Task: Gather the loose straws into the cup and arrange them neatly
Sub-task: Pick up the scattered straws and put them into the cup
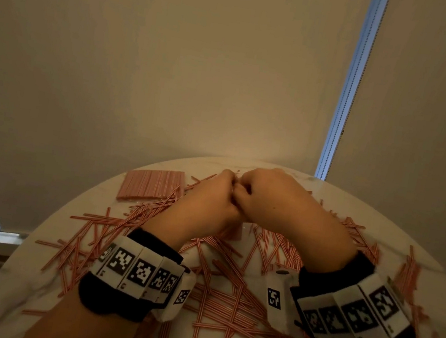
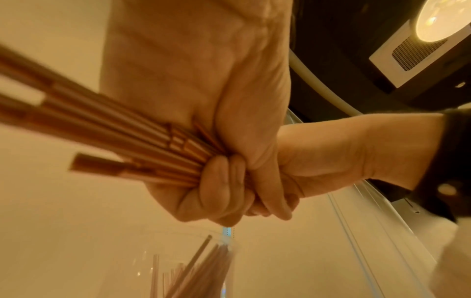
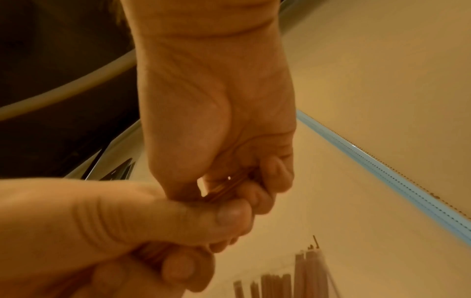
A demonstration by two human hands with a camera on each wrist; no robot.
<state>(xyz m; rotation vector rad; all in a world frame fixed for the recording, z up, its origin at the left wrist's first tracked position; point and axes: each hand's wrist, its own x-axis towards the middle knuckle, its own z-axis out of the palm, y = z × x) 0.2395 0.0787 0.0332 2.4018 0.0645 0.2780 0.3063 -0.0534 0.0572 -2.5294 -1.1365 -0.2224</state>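
Both hands meet over the far middle of the round table (image 1: 342,198). My left hand (image 1: 212,193) and right hand (image 1: 267,195) are fists pressed together, both gripping one bundle of red-and-white striped straws (image 2: 122,141). In the left wrist view the bundle fans out from the curled left fingers (image 2: 221,187), with the right hand (image 2: 318,157) clasped against them. The right wrist view shows straws (image 3: 221,187) inside the curled right fingers. A clear cup (image 2: 142,268) holding several upright straws (image 3: 308,270) stands just below the hands; in the head view they hide it.
Loose straws (image 1: 225,299) lie scattered over most of the table, thickest near me and at the right. A flat pack of aligned straws (image 1: 152,188) sits at the far left. A wall rises close behind the table. Tagged bands wrap both wrists.
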